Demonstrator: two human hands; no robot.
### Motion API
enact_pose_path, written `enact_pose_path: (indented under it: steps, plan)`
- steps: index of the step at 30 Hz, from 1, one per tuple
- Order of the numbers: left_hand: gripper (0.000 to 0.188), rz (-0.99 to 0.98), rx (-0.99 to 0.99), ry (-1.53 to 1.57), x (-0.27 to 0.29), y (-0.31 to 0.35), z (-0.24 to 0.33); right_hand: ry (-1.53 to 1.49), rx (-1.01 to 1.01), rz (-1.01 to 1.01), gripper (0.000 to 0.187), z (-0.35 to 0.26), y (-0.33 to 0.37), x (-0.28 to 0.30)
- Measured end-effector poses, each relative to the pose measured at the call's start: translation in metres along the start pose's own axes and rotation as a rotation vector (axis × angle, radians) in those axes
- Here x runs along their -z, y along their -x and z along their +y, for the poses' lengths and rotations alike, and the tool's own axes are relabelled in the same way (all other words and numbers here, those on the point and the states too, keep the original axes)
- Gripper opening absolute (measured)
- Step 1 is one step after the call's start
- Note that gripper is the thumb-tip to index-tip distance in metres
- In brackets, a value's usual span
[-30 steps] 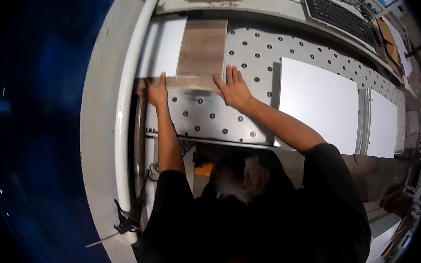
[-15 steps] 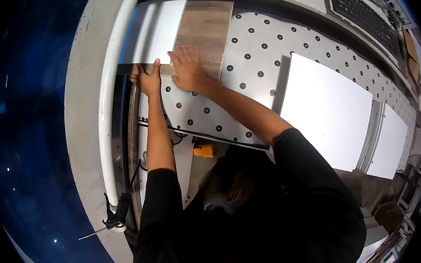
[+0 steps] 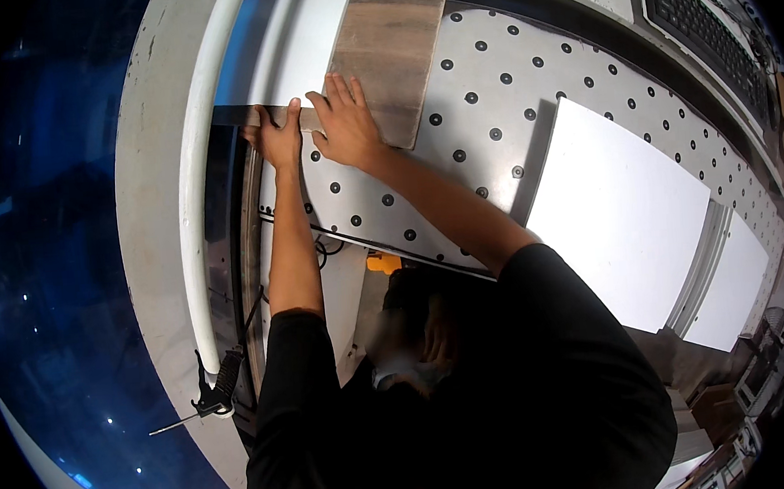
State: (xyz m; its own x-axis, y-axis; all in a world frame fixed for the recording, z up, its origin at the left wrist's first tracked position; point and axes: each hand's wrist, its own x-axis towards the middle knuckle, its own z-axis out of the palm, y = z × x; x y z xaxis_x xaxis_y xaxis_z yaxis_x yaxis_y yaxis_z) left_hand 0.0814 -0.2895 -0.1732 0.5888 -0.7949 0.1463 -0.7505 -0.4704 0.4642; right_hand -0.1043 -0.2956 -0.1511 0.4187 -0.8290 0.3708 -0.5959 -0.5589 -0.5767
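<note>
A brown wood-grain board (image 3: 395, 53) lies on the grey table at the upper middle, with a smaller white panel (image 3: 291, 42) on top of its left part. My left hand (image 3: 276, 141) is at their near edge, thumb and forefinger apart and touching the edge; its other fingertips are partly hidden. Beside it my right hand (image 3: 345, 128) lies flat, fingers spread on the brown board, fingertips close to the right edge of the white panel. Neither hand is closed round anything.
The grey table (image 3: 492, 110) is dotted with dark round studs. Right of my arms lie a large white panel (image 3: 622, 215) and a narrower one (image 3: 731, 280). A white rail (image 3: 192, 186) runs along the left, with an air gun (image 3: 212, 402) near its lower end. A keyboard (image 3: 704, 32) sits far right.
My right hand, blurred before, is now still and flat, with its fingers closer along the white panel's edge. My left hand stays at the near edge. The whole view has shifted slightly.
</note>
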Motion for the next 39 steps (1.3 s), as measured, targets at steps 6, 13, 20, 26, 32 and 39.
enact_pose_path:
  steps: [6,13,20,26,32,39]
  plan:
    - [0.115,0.043,-0.019,0.044,-0.003,0.003,-0.001,0.014,0.000,0.004,0.064,-0.003,0.000,0.002]
    - [0.115,0.077,0.005,0.012,-0.005,0.004,-0.002,-0.031,0.049,0.106,0.062,-0.003,0.000,0.000]
    - [0.112,0.072,-0.021,0.030,-0.004,0.007,-0.001,-0.045,0.057,0.105,0.062,-0.009,0.003,0.001]
    - [0.117,0.073,0.006,0.017,-0.005,0.008,0.007,0.011,-0.019,0.013,0.063,-0.013,0.001,0.004]
    - [0.119,0.045,0.005,0.069,-0.005,0.004,0.007,0.135,0.077,0.083,0.048,-0.031,0.044,0.004]
    - [0.116,0.025,0.029,0.046,-0.016,0.003,0.011,0.183,0.030,0.073,0.045,-0.056,0.133,0.036]
